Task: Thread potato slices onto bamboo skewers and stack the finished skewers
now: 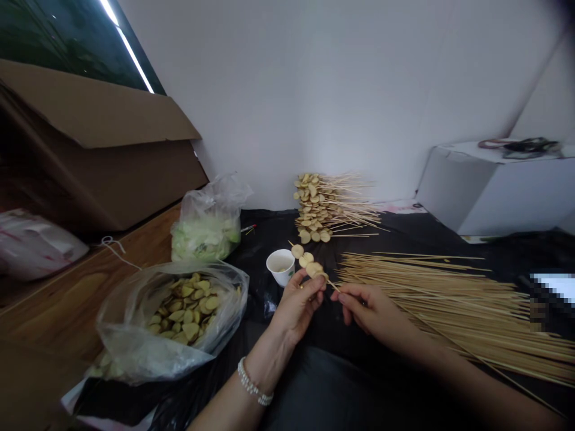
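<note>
My left hand [299, 305], with a beaded bracelet on its wrist, pinches a potato slice [313, 270] threaded on a thin wooden skewer. Further slices sit spaced along the skewer towards its tip, which points up and left. My right hand [359, 305] grips the same skewer [333, 286] lower down, thumb against fingers. Just behind my left hand stands a white paper cup [281, 266]. To the left, an open clear plastic bag [224, 335] holds many loose potato slices [188, 308]. Bare skewers [449, 305] lie spread out at the right, beside my right forearm.
Finished potato skewers [314, 209] lie piled near the wall. Behind the open bag stands another bag [209, 224] with pale green contents. A cardboard box [112, 173] is at the left, a white box [498, 185] at the right. Black sheeting [323, 377] covers the work surface.
</note>
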The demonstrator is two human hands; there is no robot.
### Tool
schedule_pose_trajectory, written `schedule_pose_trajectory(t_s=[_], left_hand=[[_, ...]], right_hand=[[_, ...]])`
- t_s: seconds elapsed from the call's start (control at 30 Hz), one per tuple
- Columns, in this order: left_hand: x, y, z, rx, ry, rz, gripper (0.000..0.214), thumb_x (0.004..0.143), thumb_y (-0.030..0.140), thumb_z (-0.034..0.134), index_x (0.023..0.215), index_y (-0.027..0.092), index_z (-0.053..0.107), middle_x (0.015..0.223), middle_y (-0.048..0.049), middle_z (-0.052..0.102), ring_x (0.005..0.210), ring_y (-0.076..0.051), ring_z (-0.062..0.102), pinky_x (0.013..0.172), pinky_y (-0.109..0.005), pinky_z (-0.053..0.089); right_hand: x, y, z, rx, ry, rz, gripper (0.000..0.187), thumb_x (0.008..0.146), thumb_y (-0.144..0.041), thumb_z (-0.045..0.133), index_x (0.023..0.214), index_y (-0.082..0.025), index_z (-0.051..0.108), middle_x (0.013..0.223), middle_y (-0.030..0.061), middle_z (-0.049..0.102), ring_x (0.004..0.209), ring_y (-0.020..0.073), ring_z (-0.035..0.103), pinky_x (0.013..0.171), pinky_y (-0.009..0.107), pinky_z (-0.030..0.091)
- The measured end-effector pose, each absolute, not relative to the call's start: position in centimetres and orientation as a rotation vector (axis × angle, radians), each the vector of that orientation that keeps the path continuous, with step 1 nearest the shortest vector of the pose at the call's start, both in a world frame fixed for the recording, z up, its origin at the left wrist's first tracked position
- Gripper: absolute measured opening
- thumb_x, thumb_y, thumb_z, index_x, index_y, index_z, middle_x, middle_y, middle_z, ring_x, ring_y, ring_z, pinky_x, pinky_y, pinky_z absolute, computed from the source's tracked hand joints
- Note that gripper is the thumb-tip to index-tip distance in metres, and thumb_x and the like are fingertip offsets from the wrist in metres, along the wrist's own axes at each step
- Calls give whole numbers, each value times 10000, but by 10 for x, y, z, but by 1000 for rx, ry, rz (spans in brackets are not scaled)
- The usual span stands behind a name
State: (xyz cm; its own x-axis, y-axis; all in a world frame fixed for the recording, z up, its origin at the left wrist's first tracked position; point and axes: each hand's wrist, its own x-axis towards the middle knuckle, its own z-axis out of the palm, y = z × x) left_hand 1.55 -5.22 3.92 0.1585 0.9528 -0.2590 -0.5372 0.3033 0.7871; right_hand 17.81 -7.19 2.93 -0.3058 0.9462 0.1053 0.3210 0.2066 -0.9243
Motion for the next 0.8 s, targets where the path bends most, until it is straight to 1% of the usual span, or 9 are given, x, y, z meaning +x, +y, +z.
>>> schedule_pose_trajectory(t_s=[0.1, 0.17, 0.3, 0.37, 0.4, 0.53, 0.63, 0.7, 0.8], left_hand=[[17, -52, 38, 638, 870, 1172, 491, 553, 170, 852, 963, 174, 583, 788, 10, 652, 635, -53, 585, 602, -162, 437], [17, -53, 37, 688, 894, 1174, 523, 550, 191, 855, 996, 176, 582, 775, 10, 657, 634, -63, 592, 606, -172, 432], [18, -54, 38, 757, 922, 1192, 555, 561, 220, 850, 1042, 176, 576, 761, 14, 654, 632, -66, 587, 617, -184, 423], [19, -55, 38, 764, 925, 1198, 556, 572, 221, 844, 1055, 177, 571, 767, 17, 644, 633, -62, 579, 612, -181, 419], [19, -55, 38, 764, 920, 1199, 550, 581, 221, 840, 1057, 178, 569, 777, 17, 640, 638, -59, 576, 610, -178, 418], [18, -56, 38, 773, 875, 1182, 499, 625, 234, 816, 1048, 178, 559, 835, 3, 634, 685, -65, 584, 621, -177, 426], [18, -56, 38, 800, 850, 1140, 492, 631, 233, 814, 1042, 178, 550, 847, -7, 641, 710, -77, 599, 632, -181, 429], [19, -57, 37, 819, 846, 1102, 519, 628, 231, 815, 1062, 175, 536, 873, -33, 659, 747, -98, 617, 641, -188, 429], [22, -57, 31, 871, 903, 1061, 566, 628, 239, 812, 1107, 165, 519, 897, -64, 674, 772, -121, 624, 664, -212, 441]], right_hand=[[179, -71, 29, -1168, -1809, 1009, 251, 876, -294, 458, 737, -203, 646, 529, -21, 595, 495, 119, 503, 555, 248, 394], [179, -71, 28, -1159, -1825, 986, 250, 878, -288, 459, 737, -211, 649, 528, -23, 596, 541, 133, 528, 612, 263, 408], [179, -71, 27, -1161, -1829, 983, 300, 881, -296, 456, 639, -209, 611, 531, -19, 598, 553, 132, 533, 631, 269, 406], [179, -71, 28, -1163, -1814, 1014, 284, 877, -295, 461, 651, -205, 609, 524, -20, 591, 526, 124, 516, 595, 261, 397], [179, -71, 28, -1167, -1799, 1052, 259, 875, -297, 462, 692, -203, 619, 522, -24, 585, 496, 116, 495, 557, 252, 384], [179, -71, 27, -1162, -1679, 1315, 226, 878, -351, 457, 826, -187, 603, 537, -41, 566, 375, 74, 380, 396, 211, 262], [182, -69, 25, -1093, -1603, 1446, 267, 879, -417, 459, 826, -178, 567, 559, -43, 569, 345, 50, 347, 362, 196, 201], [184, -66, 24, -1067, -1573, 1457, 291, 868, -449, 473, 827, -173, 554, 561, -44, 571, 334, 39, 336, 355, 191, 185], [188, -58, 21, -1069, -1496, 1424, 326, 840, -491, 508, 899, -172, 536, 559, -50, 575, 320, 37, 329, 345, 188, 174]])
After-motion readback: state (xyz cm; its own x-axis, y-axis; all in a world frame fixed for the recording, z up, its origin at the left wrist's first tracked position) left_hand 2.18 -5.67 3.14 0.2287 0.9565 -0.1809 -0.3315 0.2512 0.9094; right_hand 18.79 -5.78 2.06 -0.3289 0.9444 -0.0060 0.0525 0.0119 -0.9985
